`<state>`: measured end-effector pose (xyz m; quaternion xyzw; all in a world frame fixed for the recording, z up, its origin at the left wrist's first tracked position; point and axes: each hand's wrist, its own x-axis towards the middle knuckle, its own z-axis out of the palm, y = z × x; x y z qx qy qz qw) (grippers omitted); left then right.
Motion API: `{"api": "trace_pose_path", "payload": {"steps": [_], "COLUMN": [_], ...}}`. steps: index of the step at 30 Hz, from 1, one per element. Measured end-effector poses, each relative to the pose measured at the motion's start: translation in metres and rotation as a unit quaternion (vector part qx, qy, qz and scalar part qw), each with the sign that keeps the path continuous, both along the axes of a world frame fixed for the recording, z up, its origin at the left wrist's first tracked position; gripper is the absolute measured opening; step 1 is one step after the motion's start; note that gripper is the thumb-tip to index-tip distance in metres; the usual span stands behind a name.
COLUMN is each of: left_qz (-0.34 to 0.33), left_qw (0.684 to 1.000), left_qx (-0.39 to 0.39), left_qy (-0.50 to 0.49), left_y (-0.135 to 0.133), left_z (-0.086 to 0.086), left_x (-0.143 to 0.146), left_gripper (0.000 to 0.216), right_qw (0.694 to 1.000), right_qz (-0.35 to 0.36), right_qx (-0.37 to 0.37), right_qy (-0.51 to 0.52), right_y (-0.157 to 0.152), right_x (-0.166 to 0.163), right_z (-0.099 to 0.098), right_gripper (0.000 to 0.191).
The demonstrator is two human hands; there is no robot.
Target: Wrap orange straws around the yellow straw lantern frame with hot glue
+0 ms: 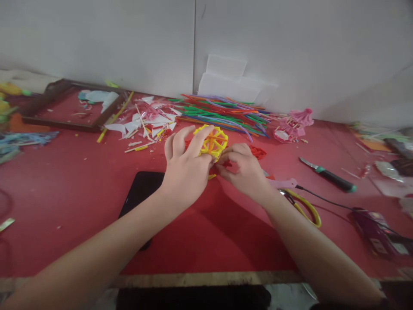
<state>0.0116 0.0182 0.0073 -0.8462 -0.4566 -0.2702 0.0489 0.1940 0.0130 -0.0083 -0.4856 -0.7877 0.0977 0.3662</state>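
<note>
My left hand holds a round yellow lattice piece with orange spokes, raised a little above the red table. Close by on the right, the thumb and fingers of my right hand are pinched together near its lower edge. What they grip, if anything, is hidden. Behind the right fingers lies a red lattice piece. A pink-handled tool with a cord is partly covered by my right hand, beside yellow-handled scissors.
Coloured sticks lie piled by the wall, next to paper scraps. A dark frame lies at left, a black phone beneath my left arm. On the right are a cutter knife, a pink craft model and a purple box.
</note>
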Motion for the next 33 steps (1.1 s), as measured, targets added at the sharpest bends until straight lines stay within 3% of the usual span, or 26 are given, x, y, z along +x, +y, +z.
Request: {"api": "trace_pose_path", "payload": {"steps": [18,27,33], "left_qz": [0.01,0.006,0.01], "left_qw": [1.0,1.0,1.0], "left_qx": [-0.003,-0.021,0.003], "left_qy": [-0.027,-0.021,-0.009], "left_y": [-0.002,-0.005,-0.003], "left_z": [-0.001,0.001,0.0], "left_x": [0.005,0.007,0.005], "left_gripper": [0.024,0.019,0.016], "right_qw": [0.999,0.994,0.993], "right_qz": [-0.036,-0.102,-0.109], "right_qx": [0.015,0.036,0.041], "right_qy": [0.0,0.002,-0.002], "right_y": [-0.001,-0.006,-0.007], "right_x": [-0.005,-0.019,-0.019], "right_z": [-0.002,-0.001,0.0], "right_gripper": [0.009,0.014,0.013]}}
